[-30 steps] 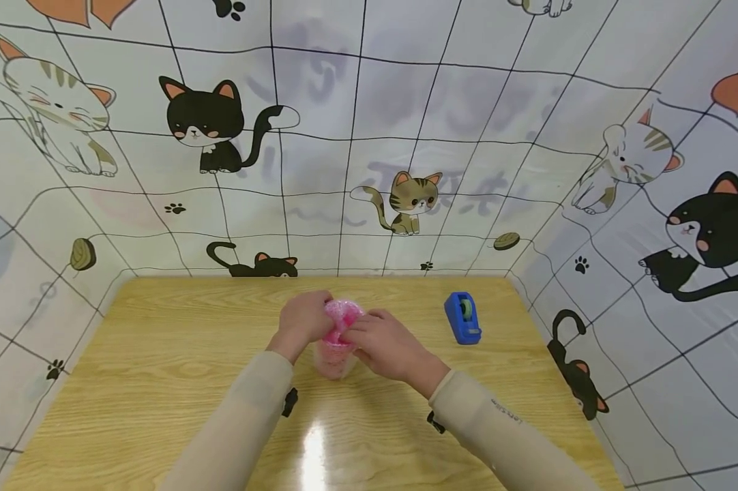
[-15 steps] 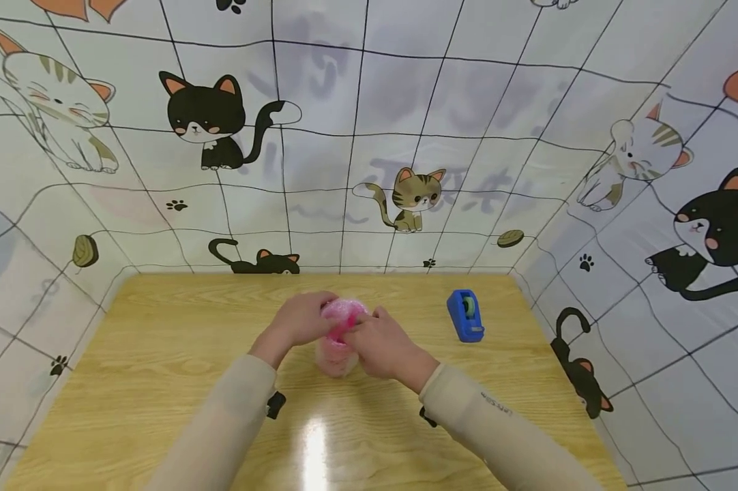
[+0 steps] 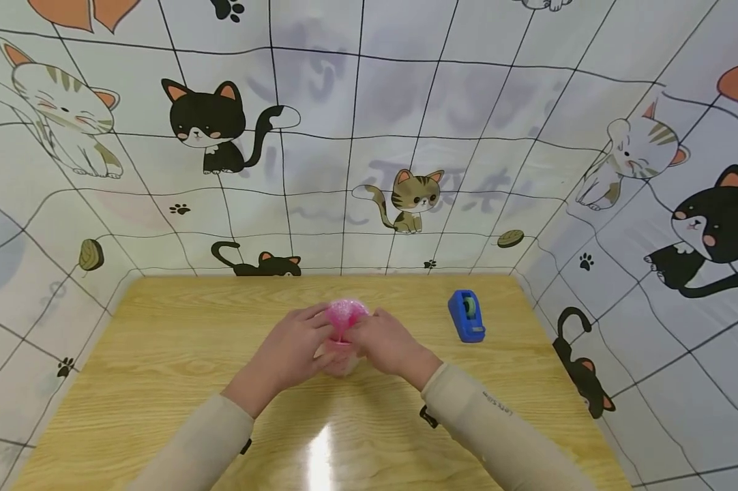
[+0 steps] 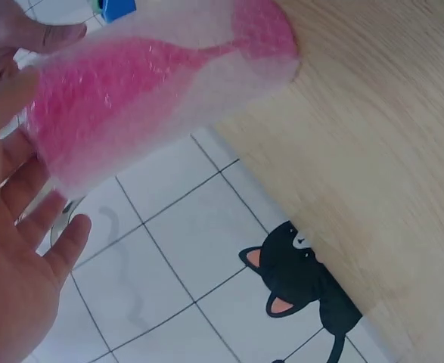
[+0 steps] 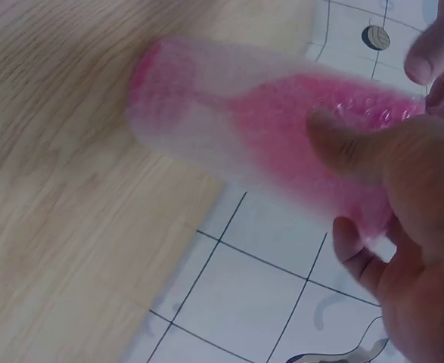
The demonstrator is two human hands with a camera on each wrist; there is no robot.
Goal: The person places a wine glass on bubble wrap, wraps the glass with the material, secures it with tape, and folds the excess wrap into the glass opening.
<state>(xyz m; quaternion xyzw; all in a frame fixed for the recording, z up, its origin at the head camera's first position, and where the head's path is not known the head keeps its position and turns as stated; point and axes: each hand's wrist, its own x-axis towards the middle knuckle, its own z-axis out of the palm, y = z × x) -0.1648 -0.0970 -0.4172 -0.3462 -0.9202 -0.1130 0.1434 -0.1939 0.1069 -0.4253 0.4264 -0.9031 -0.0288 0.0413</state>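
A pink goblet [image 4: 146, 83] stands on the table, rolled in clear bubble wrap [image 5: 206, 136]. Through the wrap the wrist views show its bowl, narrow stem and foot. My right hand [image 3: 389, 343] holds the upper end, its thumb [image 5: 350, 147] pressed on the wrap and its fingers curled round the far side and rim. At the left of the wrapped goblet, my left hand [image 3: 292, 346] has its fingers extended and spread near the top edge. Whether those fingertips touch the wrap is partly hidden.
A blue tape dispenser [image 3: 466, 316] with a roll of tape stands on the wooden table [image 3: 191, 320], to the right of the goblet. Cat-printed sheets [image 3: 320, 164] rise behind the table and on both sides.
My left hand has loosened from the rim, drawn back to the left and toward me, and spread its fingers. The right hand has stayed on the wrapped goblet, which has barely moved.
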